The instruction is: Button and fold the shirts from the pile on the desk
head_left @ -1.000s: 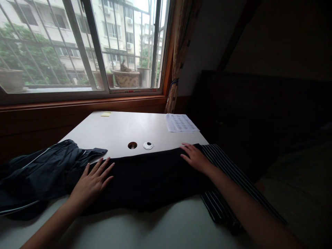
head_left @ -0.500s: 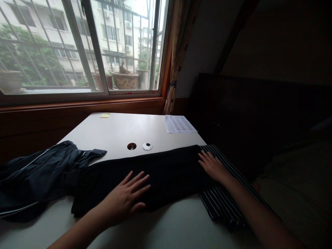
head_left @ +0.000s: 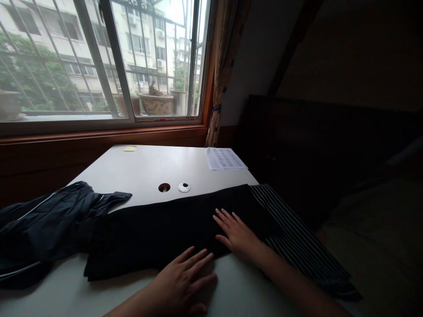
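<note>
A black garment (head_left: 158, 229), long and laid flat like folded trousers, stretches across the white table (head_left: 145, 167). My right hand (head_left: 236, 235) rests on it right of its middle, fingers outstretched. At the garment's near edge is my left hand (head_left: 187, 279), fingers spread, holding nothing; whether it touches the cloth or the table I cannot tell. Dark striped cloth (head_left: 297, 237) lies at the garment's right end, partly under it and partly behind my right forearm. On the left, a crumpled dark jacket-like garment (head_left: 49, 220) with white piping meets the black one's left end.
Printed sheets (head_left: 225, 158) lie at the table's far right corner, a yellow sticky note (head_left: 130, 149) at the far left. A round cable hole (head_left: 164, 187) and its white cover (head_left: 184, 187) sit mid-table. Behind are a barred window (head_left: 158, 61) and a tied curtain (head_left: 218, 88).
My right hand has slid left and nearer along the black garment, off its right end. My left hand has moved right and nearer, towards the garment's front edge. The view has shifted slightly.
</note>
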A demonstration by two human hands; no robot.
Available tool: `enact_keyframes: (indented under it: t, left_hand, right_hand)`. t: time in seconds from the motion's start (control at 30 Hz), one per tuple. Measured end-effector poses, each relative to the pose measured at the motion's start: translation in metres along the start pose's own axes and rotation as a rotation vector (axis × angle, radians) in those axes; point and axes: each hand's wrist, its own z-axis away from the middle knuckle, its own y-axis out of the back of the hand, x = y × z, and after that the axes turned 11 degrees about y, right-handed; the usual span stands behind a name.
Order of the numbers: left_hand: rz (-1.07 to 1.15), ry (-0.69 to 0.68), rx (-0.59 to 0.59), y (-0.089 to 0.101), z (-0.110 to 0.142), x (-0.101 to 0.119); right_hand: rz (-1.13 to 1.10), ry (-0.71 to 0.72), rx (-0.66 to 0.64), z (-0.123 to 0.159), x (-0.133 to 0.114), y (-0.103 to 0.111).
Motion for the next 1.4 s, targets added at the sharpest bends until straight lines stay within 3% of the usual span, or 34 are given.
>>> enact_keyframes:
  t: [0.2,0.3,0.43,0.57,0.67,0.77,0.9,1.07,1.23,1.4]
  left_hand:
    - [0.047,-0.003,0.028,-0.004,0.000,-0.004]
    - [0.117,-0.008,-0.001,0.006,0.002,-0.004]
    - [0.156,0.057,0.002,0.022,0.012,-0.014]
    - [-0.020,0.237,0.123,0.019,0.042,-0.056]
    - [-0.213,0.374,0.208,0.006,0.080,-0.099]
    - [-0.345,0.448,0.266,-0.004,0.123,-0.129]
    - [-0.381,0.494,0.291,-0.003,0.161,-0.137]
    - [-0.404,0.562,0.318,0.018,0.167,-0.135]
    - [-0.485,0.624,0.393,0.027,0.170,-0.156]
    - [-0.399,0.670,0.316,0.023,0.187,-0.176]
  right_hand:
    - [0.126,-0.268,0.033,0.054,0.069,-0.001]
    - [0.043,-0.300,-0.038,0.087,0.103,-0.008]
    - [-0.073,-0.421,0.048,0.108,0.125,-0.023]
    - [-0.087,-0.462,0.207,0.109,0.129,-0.026]
    - [-0.099,-0.633,0.292,0.108,0.129,-0.019]
    - [-0.239,-0.787,0.290,0.106,0.130,-0.009]
    - [-0.491,-0.904,0.280,0.104,0.134,0.007]
    - [-0.737,-0.930,0.315,0.102,0.132,0.023]
    - [-1.040,-0.943,0.544,0.098,0.120,0.036]
    - [-1.186,-0.925,0.744,0.086,0.105,0.054]
